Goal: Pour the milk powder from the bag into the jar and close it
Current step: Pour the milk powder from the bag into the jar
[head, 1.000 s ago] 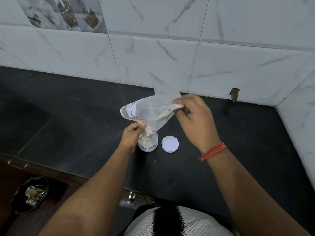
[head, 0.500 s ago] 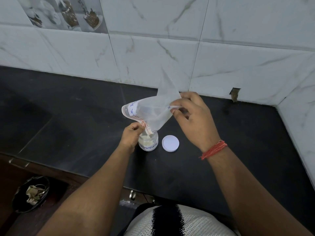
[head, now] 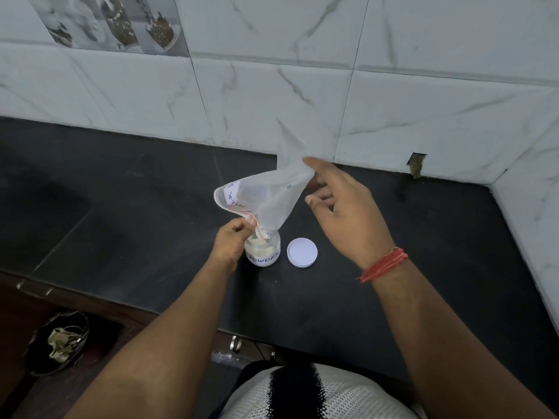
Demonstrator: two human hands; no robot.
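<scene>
The bag (head: 269,198) was thin clear plastic, crinkled and faintly hazy, with a white paper-like label on it. The jar (head: 263,251) looked like clear smooth plastic or glass; which one could not be told. The lid (head: 302,252) was white plastic with a soft sheen. The desk (head: 136,213) was dark polished stone, smooth, with dull reflections. The wall tiles (head: 272,95) were glossy white, marble-patterned. A red thread band (head: 383,265) circled one wrist. The shirt (head: 314,394) was coarse knitted cloth.

Bag (head: 269,204) covers jar (head: 263,252) mouth; lid (head: 302,252) just right; counter (head: 136,213) left open.
</scene>
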